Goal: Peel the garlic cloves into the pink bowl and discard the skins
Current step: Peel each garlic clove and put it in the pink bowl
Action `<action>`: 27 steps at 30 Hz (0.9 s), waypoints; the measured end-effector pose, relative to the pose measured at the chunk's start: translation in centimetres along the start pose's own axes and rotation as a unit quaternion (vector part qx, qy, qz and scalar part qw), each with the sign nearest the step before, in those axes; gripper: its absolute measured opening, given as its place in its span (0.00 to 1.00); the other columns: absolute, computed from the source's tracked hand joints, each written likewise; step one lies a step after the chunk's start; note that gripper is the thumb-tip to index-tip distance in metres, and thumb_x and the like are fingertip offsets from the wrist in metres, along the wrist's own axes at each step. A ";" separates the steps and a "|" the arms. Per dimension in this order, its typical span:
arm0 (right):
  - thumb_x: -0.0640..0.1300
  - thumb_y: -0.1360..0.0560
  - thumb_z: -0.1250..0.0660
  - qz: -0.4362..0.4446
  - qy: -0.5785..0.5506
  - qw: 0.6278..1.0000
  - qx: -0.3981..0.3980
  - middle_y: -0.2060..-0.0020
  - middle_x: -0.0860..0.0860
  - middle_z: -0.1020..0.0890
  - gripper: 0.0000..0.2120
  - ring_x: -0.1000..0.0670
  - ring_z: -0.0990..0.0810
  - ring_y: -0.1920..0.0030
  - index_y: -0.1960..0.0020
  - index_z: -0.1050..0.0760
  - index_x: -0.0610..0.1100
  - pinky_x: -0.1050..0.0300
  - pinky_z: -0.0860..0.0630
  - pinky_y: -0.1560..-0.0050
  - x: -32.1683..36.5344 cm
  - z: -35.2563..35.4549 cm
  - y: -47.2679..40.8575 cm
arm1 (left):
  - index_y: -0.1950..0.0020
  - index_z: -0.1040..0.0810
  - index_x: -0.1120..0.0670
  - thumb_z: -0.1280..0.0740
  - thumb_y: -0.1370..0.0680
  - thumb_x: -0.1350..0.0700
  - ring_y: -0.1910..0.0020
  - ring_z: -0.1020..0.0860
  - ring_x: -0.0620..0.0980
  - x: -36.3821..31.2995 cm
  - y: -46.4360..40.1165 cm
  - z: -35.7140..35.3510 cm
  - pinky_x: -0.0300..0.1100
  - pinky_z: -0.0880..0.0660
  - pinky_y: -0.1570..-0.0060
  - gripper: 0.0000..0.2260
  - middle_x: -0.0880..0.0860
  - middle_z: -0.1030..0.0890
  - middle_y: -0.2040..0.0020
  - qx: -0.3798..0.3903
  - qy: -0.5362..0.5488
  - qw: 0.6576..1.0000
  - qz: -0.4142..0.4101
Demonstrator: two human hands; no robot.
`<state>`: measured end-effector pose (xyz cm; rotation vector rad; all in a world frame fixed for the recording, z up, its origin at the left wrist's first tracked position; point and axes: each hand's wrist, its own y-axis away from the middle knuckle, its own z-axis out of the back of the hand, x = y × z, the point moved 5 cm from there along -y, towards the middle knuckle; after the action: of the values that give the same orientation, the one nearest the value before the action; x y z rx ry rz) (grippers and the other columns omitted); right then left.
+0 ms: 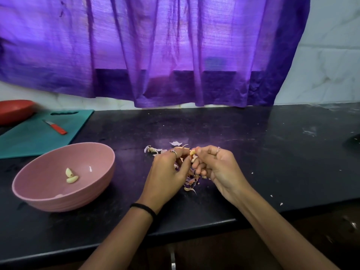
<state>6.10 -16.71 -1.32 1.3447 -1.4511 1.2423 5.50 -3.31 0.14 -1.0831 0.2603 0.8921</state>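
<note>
Both hands meet over the worktop point(194, 129). Left hand point(167, 172) and right hand point(218, 168) pinch one garlic clove point(192, 152) between fingertips, grip tight. Small, firm, likely slippery; papery skins point(191, 182) below. Pink bowl point(39, 199) holds two peeled cloves.

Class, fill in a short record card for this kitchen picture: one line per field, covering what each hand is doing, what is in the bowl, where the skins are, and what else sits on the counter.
left hand: left hand pinches the garlic clove
right hand: right hand pinches the same clove from the other side
pink bowl: pink bowl holds two peeled cloves
skins: garlic skins lie loose on the black counter, under and beyond the hands
chopping board: teal chopping board, behind the bowl
knife: red-handled knife lies on the board
far left: red bowl, partly out of view
</note>
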 end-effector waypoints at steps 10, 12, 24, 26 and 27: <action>0.36 0.19 0.40 0.091 0.149 0.985 0.009 0.74 0.45 0.22 0.06 0.51 0.26 0.77 0.50 0.24 0.39 0.63 0.30 0.76 -0.6 -0.6 -0.1 | 0.57 0.19 0.48 0.32 0.25 0.66 0.71 0.24 0.36 0.4 0.0 0.1 0.25 0.32 0.68 0.12 0.45 0.20 0.71 -0.013 0.068 0.996 0.058; 0.36 0.19 0.40 0.093 0.169 0.981 0.009 0.74 0.46 0.23 0.06 0.52 0.26 0.77 0.52 0.25 0.40 0.63 0.31 0.77 -0.7 -0.8 -0.2 | 0.59 0.20 0.47 0.32 0.25 0.66 0.72 0.24 0.35 0.5 -0.1 0.1 0.25 0.31 0.69 0.13 0.43 0.20 0.72 -0.006 0.090 0.993 0.073; 0.37 0.18 0.41 0.118 0.190 0.975 -0.007 0.72 0.49 0.22 0.09 0.52 0.26 0.74 0.48 0.22 0.40 0.63 0.30 0.73 -0.7 -0.3 -0.1 | 0.60 0.18 0.56 0.32 0.25 0.64 0.72 0.25 0.38 1.5 -0.3 -0.4 0.30 0.28 0.69 0.06 0.50 0.19 0.68 0.004 0.137 0.981 0.135; 0.38 0.18 0.42 0.159 0.259 0.952 -0.032 0.67 0.52 0.19 0.12 0.55 0.22 0.68 0.42 0.21 0.41 0.63 0.25 0.65 -0.5 -0.3 0.1 | 0.61 0.19 0.55 0.32 0.26 0.64 0.71 0.24 0.40 2.0 -0.3 -0.4 0.33 0.27 0.67 0.06 0.47 0.19 0.70 -0.012 0.128 0.981 0.143; 0.38 0.19 0.41 0.184 0.297 0.936 -0.045 0.61 0.52 0.18 0.13 0.57 0.20 0.62 0.38 0.21 0.42 0.64 0.23 0.59 -0.2 -0.4 0.4 | 0.62 0.19 0.55 0.32 0.27 0.63 0.71 0.24 0.40 2.1 -0.3 -0.3 0.33 0.27 0.66 0.06 0.46 0.20 0.70 -0.022 0.125 0.981 0.146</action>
<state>5.74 -16.28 -1.53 0.5579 -1.3181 1.6208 7.17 -2.58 -1.03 -1.2190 0.6233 1.0240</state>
